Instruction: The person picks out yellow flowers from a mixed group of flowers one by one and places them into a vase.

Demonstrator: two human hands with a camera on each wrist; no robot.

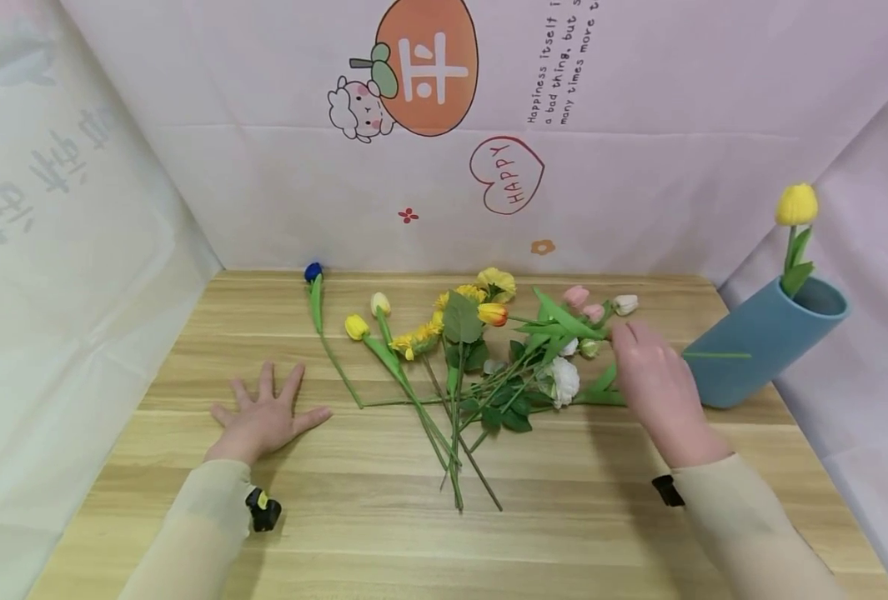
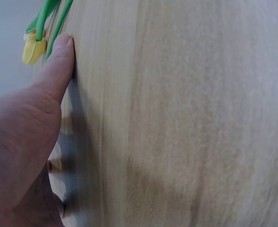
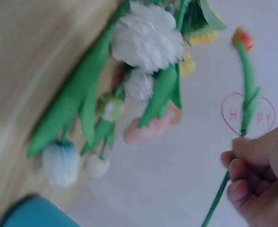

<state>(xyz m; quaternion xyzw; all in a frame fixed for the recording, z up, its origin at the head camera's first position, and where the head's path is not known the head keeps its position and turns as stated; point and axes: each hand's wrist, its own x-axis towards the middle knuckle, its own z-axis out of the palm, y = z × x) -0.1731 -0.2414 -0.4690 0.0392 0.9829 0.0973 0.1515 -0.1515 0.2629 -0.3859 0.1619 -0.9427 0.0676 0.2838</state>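
Note:
My right hand [image 1: 655,392] pinches the green stem of an orange-red tulip [image 1: 493,314] between thumb and fingers. The right wrist view shows this tulip [image 3: 243,40] raised, its stem [image 3: 218,201] running out below the fingers. In the head view the bloom points left over the loose flowers and the stem end crosses in front of a blue vase [image 1: 751,350]. A yellow tulip [image 1: 797,205] stands in that vase. My left hand [image 1: 263,421] rests palm down on the table, fingers spread, left of a yellow tulip [image 1: 356,327] lying there.
Loose flowers lie across the middle of the wooden table [image 1: 338,542]: a blue tulip [image 1: 313,272], yellow blooms [image 1: 416,340], pink tulips [image 1: 576,296] and a white bloom [image 1: 561,381]. Their stems cross. A blue-white tulip [image 3: 60,163] lies near the vase. Printed cloth [image 1: 278,192] hangs behind.

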